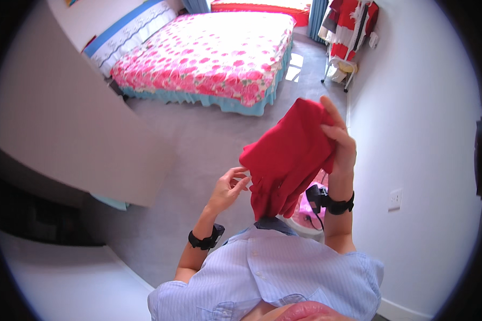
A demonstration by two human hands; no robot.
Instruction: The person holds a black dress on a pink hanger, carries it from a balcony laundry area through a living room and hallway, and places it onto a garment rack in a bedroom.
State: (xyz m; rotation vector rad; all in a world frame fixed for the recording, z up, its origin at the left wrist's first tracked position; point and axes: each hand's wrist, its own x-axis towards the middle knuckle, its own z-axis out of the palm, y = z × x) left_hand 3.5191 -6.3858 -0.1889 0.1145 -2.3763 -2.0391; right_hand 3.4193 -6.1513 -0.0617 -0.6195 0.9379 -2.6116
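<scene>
A red cloth garment (291, 148) hangs in loose folds in front of my chest. At its upper right edge, my right hand (341, 140) is closed on it, thumb and a finger on the near side. Beside the cloth's lower left edge is my left hand (229, 188), its fingers slightly curled and apart; the fingertips are close to the fabric, and whether they touch it I cannot tell. Both wrists wear black straps with small devices. Partly hidden under the cloth and my right forearm is a round container (305, 228) with pink things in it.
A bed with a pink floral cover (209, 60) stands ahead. Clothes hang on a wheeled rack (345, 64) by the right wall, which bears a socket (395, 200). A large pale panel (84, 120) rises at left. Grey floor (176, 132) lies between.
</scene>
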